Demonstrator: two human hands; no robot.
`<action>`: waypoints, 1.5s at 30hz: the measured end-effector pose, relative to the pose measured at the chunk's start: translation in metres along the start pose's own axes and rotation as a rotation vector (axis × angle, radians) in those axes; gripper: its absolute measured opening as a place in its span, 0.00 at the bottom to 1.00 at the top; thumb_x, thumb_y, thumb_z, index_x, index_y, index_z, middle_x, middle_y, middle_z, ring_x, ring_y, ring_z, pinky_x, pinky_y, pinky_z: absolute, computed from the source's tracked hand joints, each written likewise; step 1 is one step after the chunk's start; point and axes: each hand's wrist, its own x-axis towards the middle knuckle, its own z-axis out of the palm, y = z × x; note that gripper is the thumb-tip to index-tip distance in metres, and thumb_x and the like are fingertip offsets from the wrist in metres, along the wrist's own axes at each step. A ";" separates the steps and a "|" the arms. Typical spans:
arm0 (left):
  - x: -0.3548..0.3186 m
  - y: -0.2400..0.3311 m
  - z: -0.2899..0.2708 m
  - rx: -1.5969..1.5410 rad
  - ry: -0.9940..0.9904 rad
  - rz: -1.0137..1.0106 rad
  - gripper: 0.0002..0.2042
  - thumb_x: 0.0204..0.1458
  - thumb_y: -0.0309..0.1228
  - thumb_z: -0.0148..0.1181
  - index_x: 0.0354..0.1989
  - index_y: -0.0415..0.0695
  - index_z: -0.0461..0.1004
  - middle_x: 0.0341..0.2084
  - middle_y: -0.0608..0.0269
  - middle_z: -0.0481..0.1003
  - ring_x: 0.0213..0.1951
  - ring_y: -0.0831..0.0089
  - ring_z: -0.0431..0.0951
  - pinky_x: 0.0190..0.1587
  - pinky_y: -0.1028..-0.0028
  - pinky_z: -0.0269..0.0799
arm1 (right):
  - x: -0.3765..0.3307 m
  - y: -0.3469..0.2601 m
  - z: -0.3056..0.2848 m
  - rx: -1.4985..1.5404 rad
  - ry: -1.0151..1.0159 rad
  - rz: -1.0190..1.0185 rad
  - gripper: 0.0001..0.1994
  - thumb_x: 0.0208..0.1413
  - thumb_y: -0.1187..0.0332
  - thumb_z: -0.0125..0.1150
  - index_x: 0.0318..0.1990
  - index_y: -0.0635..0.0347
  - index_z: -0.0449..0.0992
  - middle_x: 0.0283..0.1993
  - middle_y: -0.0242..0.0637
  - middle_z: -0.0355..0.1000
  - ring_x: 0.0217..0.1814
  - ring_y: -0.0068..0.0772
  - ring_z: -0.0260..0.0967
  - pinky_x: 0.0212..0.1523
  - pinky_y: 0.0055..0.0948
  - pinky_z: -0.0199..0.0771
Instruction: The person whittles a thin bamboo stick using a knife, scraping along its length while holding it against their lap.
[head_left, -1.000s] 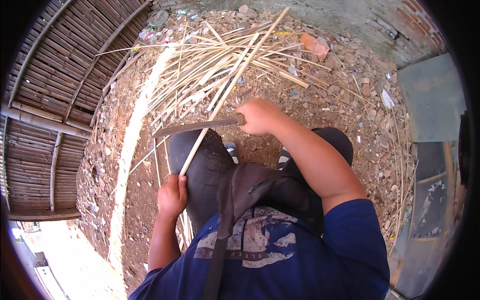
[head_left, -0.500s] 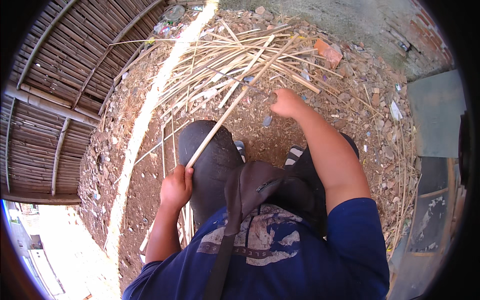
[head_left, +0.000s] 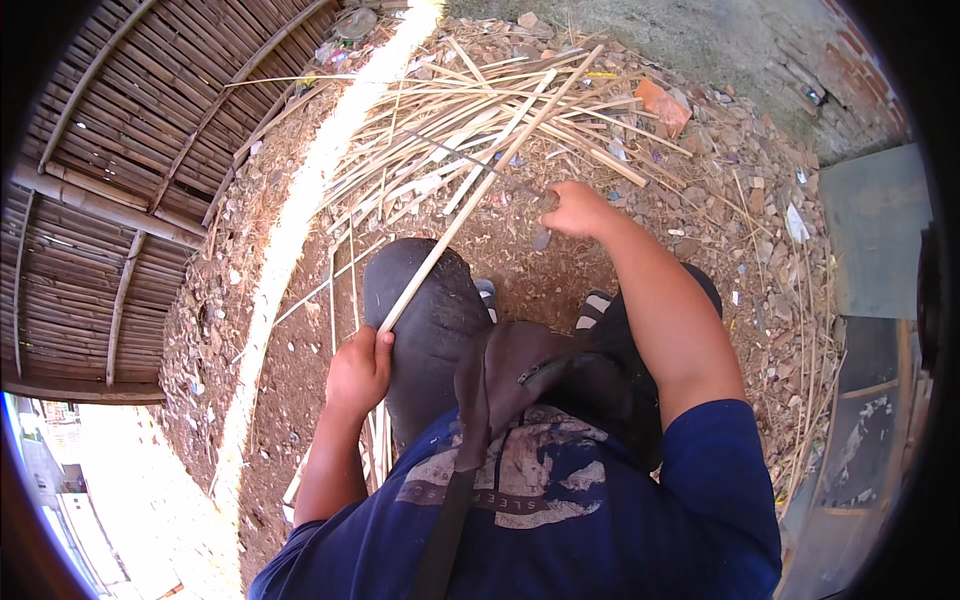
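Note:
My left hand (head_left: 360,372) is closed round the near end of a long pale bamboo strip (head_left: 436,254), just beside my left knee. The strip slants away over the knee, its far end above a pile of similar strips (head_left: 480,112). My right hand (head_left: 582,210), in front of my right knee, grips the handle of a long thin-bladed knife (head_left: 518,184). Its dark blade points left and away, crossing the held strip near mid-length; whether the edge cuts into it cannot be made out.
A woven bamboo wall (head_left: 130,150) stands on the left and a concrete wall (head_left: 640,40) at the far side. An orange brick piece (head_left: 663,106) lies right of the pile, among stones and litter on bare earth. A grey-green panel (head_left: 872,232) stands at right.
The far end of the bamboo strip has shifted slightly away from me. Both hands keep their holds, and the knife stays across the strip with little movement.

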 end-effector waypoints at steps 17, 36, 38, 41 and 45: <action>-0.005 -0.006 -0.044 -0.127 -0.213 -0.025 0.22 0.68 0.45 0.51 0.30 0.36 0.70 0.23 0.38 0.73 0.30 0.38 0.76 0.34 0.52 0.68 | -0.027 -0.032 -0.011 -0.234 0.002 -0.133 0.15 0.48 0.60 0.68 0.43 0.51 0.80 0.38 0.43 0.80 0.44 0.52 0.79 0.45 0.51 0.78; -0.007 -0.016 -0.011 -0.373 -0.284 -0.032 0.24 0.69 0.48 0.50 0.32 0.36 0.69 0.21 0.45 0.72 0.26 0.55 0.73 0.34 0.58 0.68 | -0.026 -0.041 -0.004 -0.067 -0.035 -0.312 0.19 0.50 0.52 0.72 0.38 0.58 0.79 0.33 0.50 0.77 0.42 0.57 0.77 0.42 0.49 0.76; -0.006 -0.019 -0.011 -0.417 -0.319 -0.035 0.22 0.70 0.46 0.49 0.32 0.37 0.70 0.21 0.57 0.69 0.28 0.70 0.69 0.33 0.63 0.67 | -0.034 -0.062 -0.003 -0.162 -0.135 -0.319 0.19 0.49 0.52 0.72 0.39 0.59 0.80 0.35 0.51 0.78 0.42 0.57 0.77 0.42 0.48 0.76; -0.003 -0.021 -0.015 -0.388 -0.337 -0.015 0.24 0.70 0.47 0.47 0.33 0.36 0.70 0.21 0.52 0.70 0.28 0.66 0.70 0.34 0.62 0.67 | -0.031 -0.061 -0.001 -0.208 -0.239 -0.360 0.21 0.49 0.53 0.72 0.43 0.61 0.80 0.37 0.52 0.79 0.42 0.57 0.78 0.44 0.48 0.76; 0.000 -0.014 -0.016 -0.323 -0.300 -0.018 0.25 0.70 0.48 0.46 0.33 0.35 0.70 0.22 0.44 0.72 0.27 0.53 0.73 0.35 0.58 0.68 | -0.003 -0.008 0.006 0.095 -0.294 -0.185 0.24 0.47 0.55 0.71 0.48 0.64 0.80 0.39 0.52 0.79 0.43 0.56 0.78 0.45 0.50 0.77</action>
